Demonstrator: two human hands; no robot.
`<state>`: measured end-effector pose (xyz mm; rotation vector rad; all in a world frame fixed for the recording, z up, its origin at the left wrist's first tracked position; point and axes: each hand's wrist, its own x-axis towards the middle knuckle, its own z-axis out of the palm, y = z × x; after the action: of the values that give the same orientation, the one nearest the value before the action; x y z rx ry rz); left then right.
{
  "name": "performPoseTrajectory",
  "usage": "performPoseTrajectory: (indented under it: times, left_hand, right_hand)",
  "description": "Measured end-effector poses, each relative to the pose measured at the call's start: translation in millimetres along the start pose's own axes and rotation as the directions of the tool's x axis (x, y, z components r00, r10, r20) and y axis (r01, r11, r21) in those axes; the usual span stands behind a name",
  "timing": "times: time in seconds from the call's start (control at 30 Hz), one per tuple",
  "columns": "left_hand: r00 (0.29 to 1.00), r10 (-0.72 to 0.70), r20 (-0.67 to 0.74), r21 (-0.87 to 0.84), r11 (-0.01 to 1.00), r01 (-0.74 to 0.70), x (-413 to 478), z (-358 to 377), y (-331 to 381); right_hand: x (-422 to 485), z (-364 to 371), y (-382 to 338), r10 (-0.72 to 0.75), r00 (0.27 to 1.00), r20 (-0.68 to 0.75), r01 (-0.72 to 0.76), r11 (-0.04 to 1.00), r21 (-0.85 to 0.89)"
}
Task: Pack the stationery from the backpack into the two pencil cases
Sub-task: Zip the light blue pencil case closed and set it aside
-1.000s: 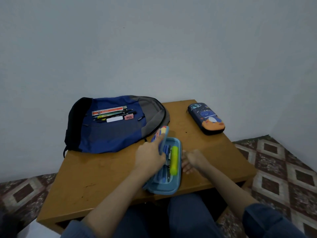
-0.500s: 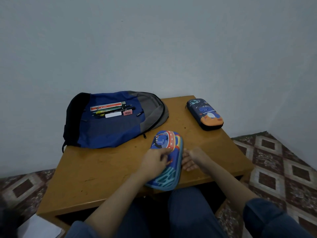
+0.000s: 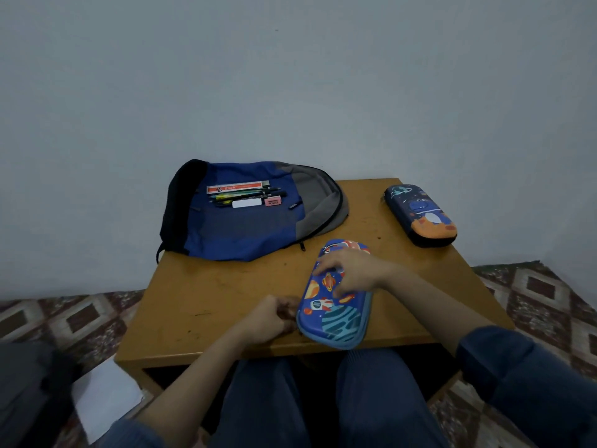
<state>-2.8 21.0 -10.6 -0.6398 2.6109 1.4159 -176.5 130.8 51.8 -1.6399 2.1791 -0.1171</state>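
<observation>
1. Backpack (image 3: 245, 234): lies flat on the wooden table (image 3: 210, 305), against the wall. It is the reference for all positions below.

2. Stationery: rests on top of the backpack, on its upper blue panel.
   - Orange-and-white flat box (image 3: 234, 188): farthest from the person.
   - Pens (image 3: 248, 195): a row lying just beside the box, on its near side.
   - White eraser (image 3: 246, 203): on the near side of the pens.
   - Pink eraser (image 3: 273, 201): just right of the white eraser.

3. Near pencil case (image 3: 336, 318): blue, with planets and a rocket. It lies on the table in front of the backpack's right end, towards the person and apart from the backpack. The lid is closed.

4. Far pencil case (image 3: 420, 215): dark blue with an orange end. It lies closed, well to the right of the backpack.

5. Right hand (image 3: 352, 273): rests palm down on the lid of the near pencil case. The fingers are spread and relaxed and grasp nothing.

6. Left hand (image 3: 271, 320): sits in front of the backpack, touching the left edge of the near pencil case. The fingers are clenched and pinch at that edge. The exact part pinched is hidden.
</observation>
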Motion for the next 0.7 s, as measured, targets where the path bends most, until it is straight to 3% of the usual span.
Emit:
performPoseTrajectory:
  times: [0.07,0.23,0.4,0.53,0.7]
  left_hand:
    - [1.000,-0.026,-0.011,-0.012,1.000,0.026,-4.0,0.3,-2.0]
    - [0.982,-0.130,-0.138,0.031,0.990,0.135,-3.0,6.9,-4.9]
    - [0.919,-0.115,-0.378,0.286,0.929,0.234,0.7,-2.2,-7.5]
    - [0.842,-0.083,-0.533,0.300,0.912,0.280,7.1,-20.8,-16.7]
    - [0.808,-0.077,-0.584,0.305,0.902,0.306,13.9,-32.6,-24.7]
  right_hand:
    - [9.5,0.9,-9.9,0.000,0.982,0.189,0.027,0.989,-0.143]
    - [29.1,-5.7,-21.1,0.167,0.895,0.413,-0.018,0.940,-0.340]
    - [25.5,-5.9,-19.3,0.182,0.901,0.393,0.000,0.907,-0.421]
    - [17.4,-5.4,-7.7,0.199,0.909,0.366,-0.020,0.898,-0.439]
    - [9.0,5.1,3.6,0.181,0.957,0.225,-0.099,0.937,-0.334]
